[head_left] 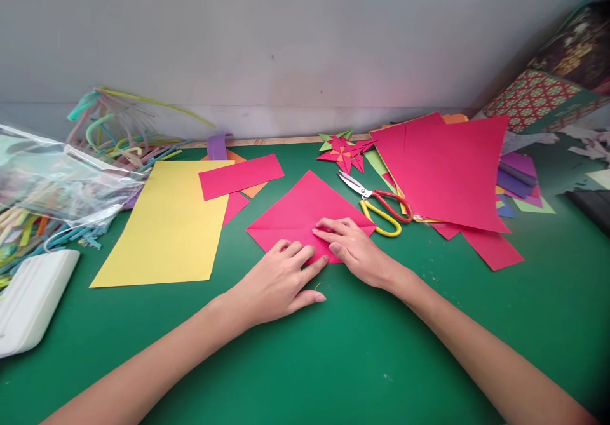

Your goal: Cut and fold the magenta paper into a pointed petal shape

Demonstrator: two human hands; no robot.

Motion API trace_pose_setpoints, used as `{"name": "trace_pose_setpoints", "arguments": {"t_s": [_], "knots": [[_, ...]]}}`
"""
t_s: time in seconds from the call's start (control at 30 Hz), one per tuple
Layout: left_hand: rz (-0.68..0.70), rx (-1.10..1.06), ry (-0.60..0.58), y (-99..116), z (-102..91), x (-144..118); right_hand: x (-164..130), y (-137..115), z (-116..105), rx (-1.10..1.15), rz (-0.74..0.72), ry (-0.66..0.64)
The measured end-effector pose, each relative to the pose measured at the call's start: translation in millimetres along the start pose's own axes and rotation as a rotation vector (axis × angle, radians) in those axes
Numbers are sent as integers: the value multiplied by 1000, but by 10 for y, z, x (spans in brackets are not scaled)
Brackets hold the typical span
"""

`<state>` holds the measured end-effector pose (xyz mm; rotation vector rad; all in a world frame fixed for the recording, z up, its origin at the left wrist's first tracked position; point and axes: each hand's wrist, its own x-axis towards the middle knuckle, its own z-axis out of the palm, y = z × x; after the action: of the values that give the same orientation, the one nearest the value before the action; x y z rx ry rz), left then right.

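Note:
A red square of paper lies turned as a diamond on the green table, with a crease running across it from corner to corner. My left hand rests on its lower left edge, fingers spread and the thumb stretched out over the table. On the lower right part of the paper lies my right hand, its fingers extended flat toward the crease. Both hands press on the sheet from above and hide its lower edges in part. Just past the right corner are scissors with one red and one yellow handle loop.
Left lie a yellow sheet, a red strip, a plastic bag over pipe cleaners and a white device. Behind is a folded paper star. Red sheets are stacked right, near a patterned box.

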<state>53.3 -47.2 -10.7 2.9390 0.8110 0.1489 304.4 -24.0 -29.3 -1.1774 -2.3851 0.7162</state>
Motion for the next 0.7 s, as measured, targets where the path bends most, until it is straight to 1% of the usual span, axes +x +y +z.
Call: {"name": "trace_pose_setpoints", "arguments": {"t_s": [0.1, 0.27, 0.47, 0.57, 0.7], "knots": [[2, 18, -26, 16, -19, 81, 2, 5, -18, 35, 12, -10], [17, 79, -57, 94, -138, 205, 9, 3, -19, 65, 22, -11], [57, 115, -140, 167, -214, 351, 12, 29, 3, 85, 2, -7], [67, 110, -142, 161, -211, 362, 7, 30, 1, 77, 7, -2], [67, 106, -113, 159, -184, 335, 3, 23, 2, 70, 8, -4]]}}
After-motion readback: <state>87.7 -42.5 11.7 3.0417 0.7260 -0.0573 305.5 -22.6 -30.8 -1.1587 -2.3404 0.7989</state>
